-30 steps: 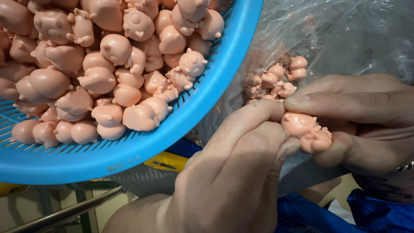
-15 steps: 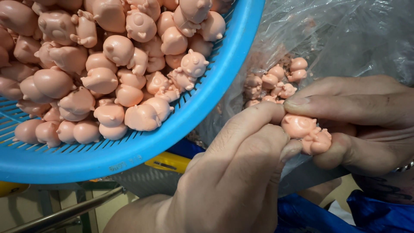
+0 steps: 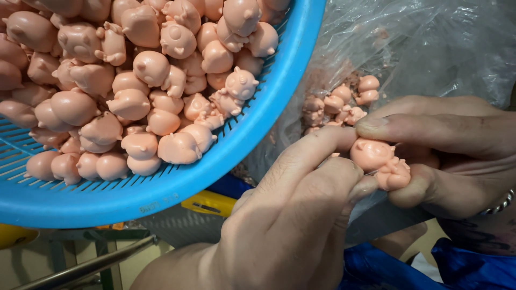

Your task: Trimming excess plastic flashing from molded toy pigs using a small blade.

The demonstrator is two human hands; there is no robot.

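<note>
A small pink rubber pig figure (image 3: 379, 161) is pinched between both hands at the right of the head view. My left hand (image 3: 285, 225) reaches up from below, its fingertips pressing on the figure's left side. My right hand (image 3: 446, 150) comes in from the right, thumb on top and fingers curled beneath the figure. A round blue plastic basket (image 3: 258, 134) fills the upper left, heaped with several of the same pink figures (image 3: 145, 102).
A clear plastic bag (image 3: 430, 48) lies behind the hands with several pink figures (image 3: 344, 102) inside it. A metal bracelet (image 3: 500, 204) circles my right wrist. Blue cloth (image 3: 441, 268), a yellow part (image 3: 209, 203) and a metal frame (image 3: 91, 263) show below.
</note>
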